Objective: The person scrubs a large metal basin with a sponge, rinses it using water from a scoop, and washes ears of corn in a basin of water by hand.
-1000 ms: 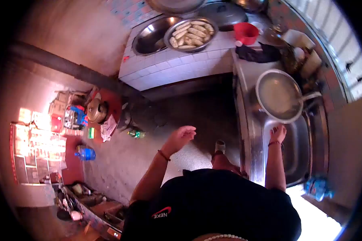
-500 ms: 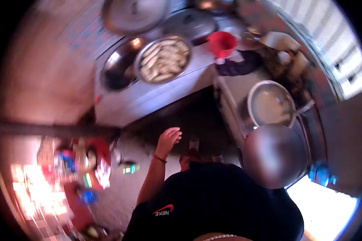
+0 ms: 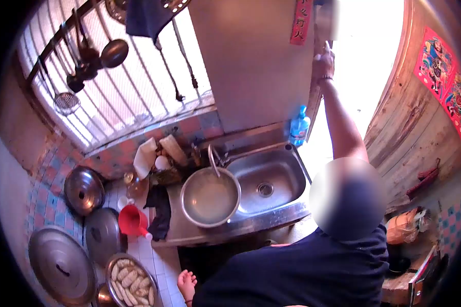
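My left hand (image 3: 187, 282) hangs low beside the tiled counter's edge, fingers loosely bent and apart, holding nothing. Close to it on the counter is a metal bowl (image 3: 152, 279) of long pale food pieces. My right arm reaches far up to the bright doorway, where my right hand (image 3: 325, 65) is at the door frame (image 3: 316, 94). Glare hides part of its fingers, so its grip is unclear. A large metal basin (image 3: 210, 197) with cloudy liquid stands under the faucet (image 3: 213, 158), beside the steel sink (image 3: 286, 187).
A blue bottle (image 3: 299, 128) stands at the sink's back corner. Along the left counter are a red dipper (image 3: 132, 220), a dark cloth (image 3: 160, 212) and several metal lids (image 3: 61, 266). Ladles (image 3: 114, 53) hang by the barred window. A wooden door (image 3: 402, 123) is at right.
The view has swung right, toward the sink and doorway. My right arm, hidden before, now shows stretched to the door frame. My left hand appears lower, near the counter.
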Demonstrator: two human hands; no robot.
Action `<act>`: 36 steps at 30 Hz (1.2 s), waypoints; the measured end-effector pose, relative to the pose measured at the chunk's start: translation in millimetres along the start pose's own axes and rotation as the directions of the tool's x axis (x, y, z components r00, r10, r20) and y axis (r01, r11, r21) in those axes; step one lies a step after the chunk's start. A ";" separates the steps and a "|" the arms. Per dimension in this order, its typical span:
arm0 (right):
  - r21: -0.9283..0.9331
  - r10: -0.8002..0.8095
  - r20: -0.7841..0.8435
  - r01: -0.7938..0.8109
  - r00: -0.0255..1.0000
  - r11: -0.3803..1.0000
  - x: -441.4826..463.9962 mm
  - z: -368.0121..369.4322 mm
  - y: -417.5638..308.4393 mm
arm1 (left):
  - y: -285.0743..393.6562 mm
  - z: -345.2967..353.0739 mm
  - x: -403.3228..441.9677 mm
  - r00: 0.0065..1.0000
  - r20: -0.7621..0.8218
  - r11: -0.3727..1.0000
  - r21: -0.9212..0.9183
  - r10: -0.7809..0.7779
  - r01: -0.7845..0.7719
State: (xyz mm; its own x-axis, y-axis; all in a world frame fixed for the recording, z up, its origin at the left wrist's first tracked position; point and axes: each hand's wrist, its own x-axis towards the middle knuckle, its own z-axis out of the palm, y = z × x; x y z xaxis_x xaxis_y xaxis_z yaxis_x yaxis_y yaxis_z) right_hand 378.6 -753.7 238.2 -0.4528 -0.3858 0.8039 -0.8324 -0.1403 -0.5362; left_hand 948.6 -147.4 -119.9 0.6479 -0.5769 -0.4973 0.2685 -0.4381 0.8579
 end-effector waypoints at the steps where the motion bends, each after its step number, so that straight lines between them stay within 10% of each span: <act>1: -0.110 0.067 0.001 -0.066 0.998 0.992 27.1 7.6 4.9 | -18.1 -1.6 5.5 1.000 0.020 1.000 -0.003 -0.014 0.015; 5: -0.296 0.373 0.152 -0.317 0.916 0.901 106.4 10.8 -7.2 | -26.8 31.5 2.2 0.992 0.004 0.989 -0.083 -0.125 0.125; 10: -0.392 0.286 0.140 -0.212 0.948 0.895 142.9 73.6 28.3 | -24.9 52.7 -9.5 0.980 0.008 0.939 -0.285 -0.200 0.194; 12: -0.038 0.505 0.005 -0.505 0.863 0.862 140.4 99.7 36.1 | -23.0 54.8 -18.9 0.971 0.052 0.878 -0.418 -0.235 0.234; 13: -0.047 0.448 0.014 -0.447 0.894 0.893 135.5 111.8 41.9 | -21.4 59.2 -27.1 0.972 0.042 0.866 -0.446 -0.233 0.227; 14: -0.103 0.329 0.058 -0.322 0.943 0.941 122.6 111.3 43.0 | -84.1 38.7 5.2 0.972 0.147 0.894 -0.435 0.184 -0.104; 15: -0.179 0.171 0.130 -0.146 0.977 0.973 114.9 114.1 53.8 | -30.0 65.1 -31.4 0.997 -0.075 0.976 -0.219 -0.034 0.017; 19: -0.112 -0.275 0.204 0.302 0.939 0.947 68.6 113.3 50.8 | -25.6 70.6 -55.5 0.990 -0.137 0.977 -0.206 0.029 -0.058; 24: 0.406 -0.418 -0.105 0.422 0.903 0.811 -57.2 57.2 -99.3 | -84.4 38.4 -77.3 0.971 -0.227 0.968 -0.219 0.072 -0.123; 27: 0.707 -0.453 -0.021 0.334 0.891 0.623 -147.7 9.9 -179.3 | -99.4 10.3 -108.3 0.949 -0.311 0.977 -0.179 0.055 -0.116; 29: 0.878 -0.573 0.203 0.112 0.794 0.466 -220.7 12.8 -227.4 | -108.3 -5.7 -130.0 0.930 -0.367 0.984 -0.161 0.017 -0.082; 31: 0.888 -0.794 0.353 -0.444 0.496 0.117 -314.2 10.0 -268.4 | -135.4 -42.4 -144.2 0.904 -0.428 0.969 -0.221 0.001 -0.106; 36: 0.732 -0.961 0.278 -0.648 -0.002 0.213 -544.1 -117.6 -370.0 | -171.5 -189.5 -134.2 0.744 -0.649 0.976 -0.009 0.159 -0.216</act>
State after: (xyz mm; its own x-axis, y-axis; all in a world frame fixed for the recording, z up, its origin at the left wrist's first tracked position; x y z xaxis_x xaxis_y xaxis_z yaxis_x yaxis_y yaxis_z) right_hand 895.3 -384.6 29.5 0.8892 -0.1178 0.4421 0.3501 -0.4470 -0.8232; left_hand 950.7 135.8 -175.9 0.9873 -0.0516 -0.1502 0.1285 -0.2966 0.9463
